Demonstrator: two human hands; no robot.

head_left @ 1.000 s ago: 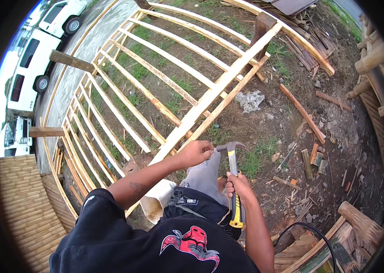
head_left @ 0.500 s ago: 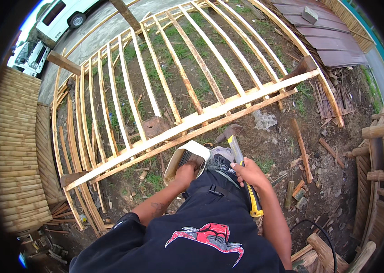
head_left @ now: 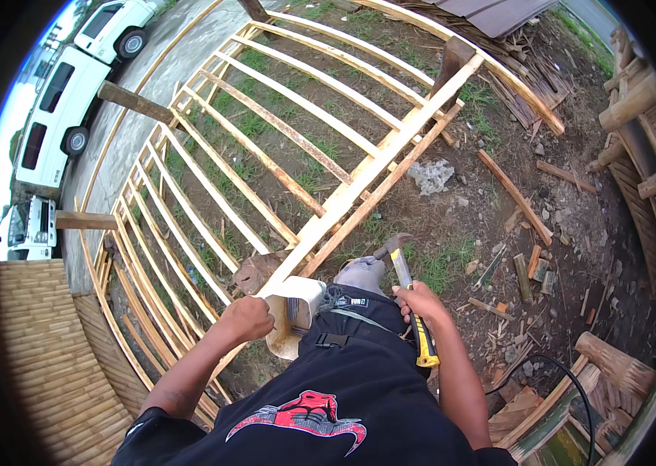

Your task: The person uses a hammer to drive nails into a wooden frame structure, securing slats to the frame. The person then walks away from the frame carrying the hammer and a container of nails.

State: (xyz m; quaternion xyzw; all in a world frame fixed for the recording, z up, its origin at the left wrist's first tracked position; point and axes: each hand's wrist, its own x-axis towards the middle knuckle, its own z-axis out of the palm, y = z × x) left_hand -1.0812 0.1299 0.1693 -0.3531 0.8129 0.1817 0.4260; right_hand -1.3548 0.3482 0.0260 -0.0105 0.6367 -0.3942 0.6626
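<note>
My right hand (head_left: 421,304) grips a hammer (head_left: 402,269) by its yellow and grey handle, with the head pointing away from me. Closed into a fist, my left hand (head_left: 247,318) is raised just left of a white plastic container (head_left: 308,290); whatever its fingers hold, if anything, is hidden. Thin dark pieces that look like nails lie inside the container, which sits against my waist. Beyond my hands stretches a frame of light wooden slats (head_left: 359,183), its near double rail running diagonally past the container.
Brown posts, one post top (head_left: 256,273) by my left hand, stand along the frame. Loose sticks (head_left: 516,196), stones and wood scraps litter the ground at right. A bamboo structure (head_left: 635,109) borders the right side, a bamboo wall (head_left: 48,349) the left. White vehicles (head_left: 60,109) stand beyond.
My left hand has come out of the container and moved left. My view has turned, so the frame now slants more steeply. The hammer stays in my right hand.
</note>
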